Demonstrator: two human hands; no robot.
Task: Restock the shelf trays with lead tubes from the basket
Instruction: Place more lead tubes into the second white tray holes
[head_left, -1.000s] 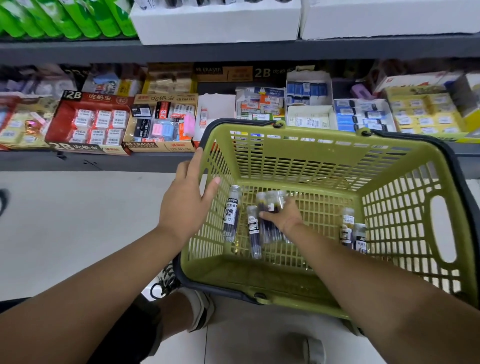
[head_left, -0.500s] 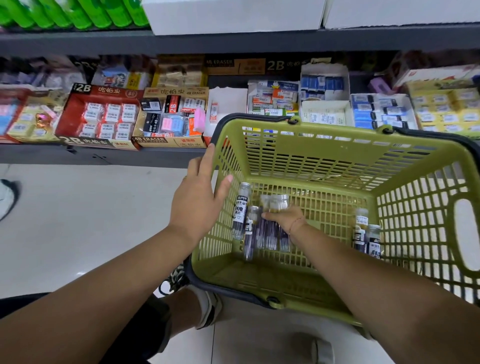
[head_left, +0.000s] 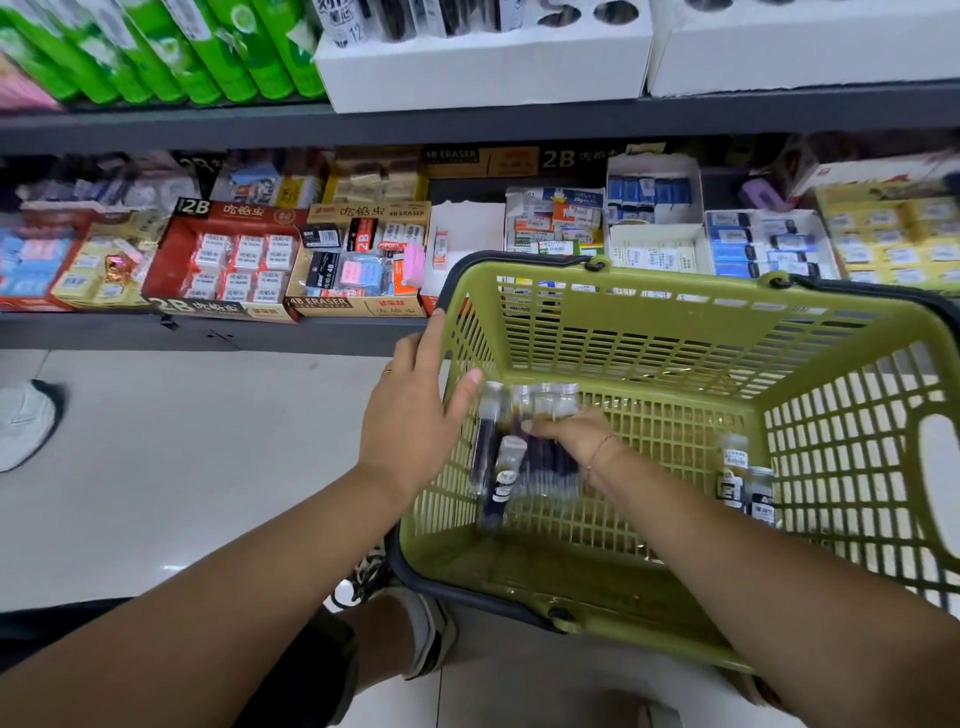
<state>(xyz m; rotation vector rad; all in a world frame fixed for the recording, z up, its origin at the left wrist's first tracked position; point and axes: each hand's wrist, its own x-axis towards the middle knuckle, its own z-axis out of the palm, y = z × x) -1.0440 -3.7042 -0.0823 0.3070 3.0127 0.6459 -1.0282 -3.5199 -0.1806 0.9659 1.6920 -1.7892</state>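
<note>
Since half a second before, the view had tipped up, so the white card tray (head_left: 483, 67) with round holes on the upper shelf (head_left: 311, 124) came into sight. The right hand (head_left: 571, 436) had drawn the tubes (head_left: 519, 462) closer together; the one that stood apart by the left thumb now lay against the bunch. The left hand (head_left: 410, 415) had stayed on the basket (head_left: 649, 312).

The right fingers were curled over the bunch of clear, round plastic tubes with dark leads and pinched it inside the basket, on its floor; the tubes were blurred. Two more tubes (head_left: 743, 478) lay well right of those fingers. The left fingers were straight and close together along the outside of the left wall, thumb spread over the inside, its tip just beside the bunch. The basket was olive plastic lattice with a dark rim.

Beyond the left fingertips, on the lower shelf, a red box (head_left: 228, 260) read "2B" and a tan box (head_left: 358, 306) "4B ERASER". Glossy green packs (head_left: 208, 47) stood left of the tray. The tube labels could not be read
</note>
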